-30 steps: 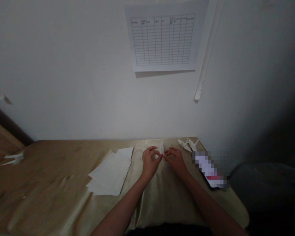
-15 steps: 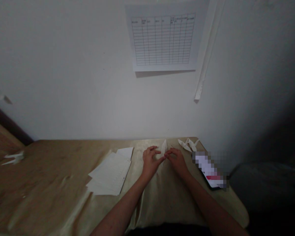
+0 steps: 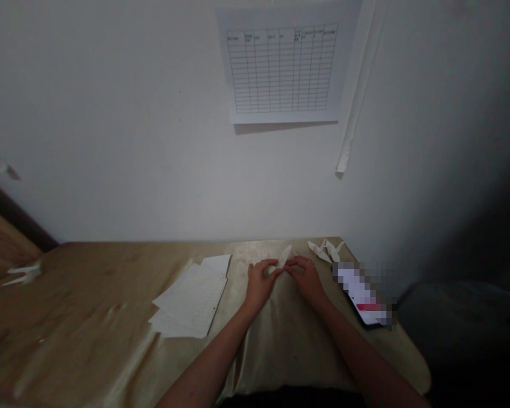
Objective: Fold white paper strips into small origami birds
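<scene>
Folded paper (image 3: pixel 285 256) stands pinched between both hands near the back edge of the bench (image 3: pixel 110 323), its pale tip pointing up and slightly right. The left hand (image 3: pixel 260 280) has its grip pressed together, thumb and finger meeting on the lower left of it; the right hand (image 3: pixel 306 277) has its grip closed at the lower right, the 2 sets of fingertips almost touching. Just right of the hands lie other folded pieces (image 3: pixel 325 250), and beside them a phone (image 3: pixel 363 303), its screen lit white with a red patch, mostly blurred out. Left of the hands, sheets (image 3: pixel 191 300) lie overlapping, their print too small to read. Up on the wall (image 3: pixel 153 181) hangs a chart (image 3: pixel 284 71), ruled in columns, its header row too small to make out.
</scene>
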Demonstrator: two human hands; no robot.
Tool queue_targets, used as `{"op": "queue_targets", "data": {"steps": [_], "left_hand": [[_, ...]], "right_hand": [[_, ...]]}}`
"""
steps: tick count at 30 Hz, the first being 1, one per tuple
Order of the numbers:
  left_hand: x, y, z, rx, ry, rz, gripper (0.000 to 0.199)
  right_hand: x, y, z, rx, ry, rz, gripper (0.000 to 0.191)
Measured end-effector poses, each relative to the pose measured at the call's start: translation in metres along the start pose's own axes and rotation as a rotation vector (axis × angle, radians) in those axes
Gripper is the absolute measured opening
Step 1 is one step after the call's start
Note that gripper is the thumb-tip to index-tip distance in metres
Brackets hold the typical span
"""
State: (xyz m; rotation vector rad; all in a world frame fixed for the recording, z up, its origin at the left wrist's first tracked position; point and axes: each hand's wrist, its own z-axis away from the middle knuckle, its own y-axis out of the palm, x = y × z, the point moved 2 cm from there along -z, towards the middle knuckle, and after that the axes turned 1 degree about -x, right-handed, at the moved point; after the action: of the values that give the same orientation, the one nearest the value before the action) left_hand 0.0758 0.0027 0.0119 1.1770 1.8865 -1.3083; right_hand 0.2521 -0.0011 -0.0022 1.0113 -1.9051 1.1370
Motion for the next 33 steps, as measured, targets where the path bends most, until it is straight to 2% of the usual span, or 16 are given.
{"op": "queue_targets", "data": {"steps": [3, 8, 18, 23, 33], "left_hand": [[-0.006, -0.003, 0.002, -0.01, -0.027, 0.012, 0.027], [-0.009, -0.003, 0.003, 0.032, -0.043, -0.088, 0.018], [0.0, 0.004, 0.008, 0.119, -0.101, -0.322, 0.009], [0.003, 0.007, 0.009, 0.11, -0.078, -0.416, 0.007], [0.005, 0.006, 0.006, 0.093, -0.105, -0.42, 0.005]], "right_hand": [[-0.002, 0.002, 0.001, -0.022, 0.008, 0.043, 0.017], [-0.002, 0.003, 0.003, -0.033, 0.015, 0.125, 0.015], [-0.001, 0.01, 0.011, 0.082, 0.075, 0.317, 0.01], [-0.001, 0.013, 0.011, 0.105, 0.069, 0.397, 0.01], [-0.003, 0.015, 0.01, 0.073, 0.032, 0.502, 0.012]]}}
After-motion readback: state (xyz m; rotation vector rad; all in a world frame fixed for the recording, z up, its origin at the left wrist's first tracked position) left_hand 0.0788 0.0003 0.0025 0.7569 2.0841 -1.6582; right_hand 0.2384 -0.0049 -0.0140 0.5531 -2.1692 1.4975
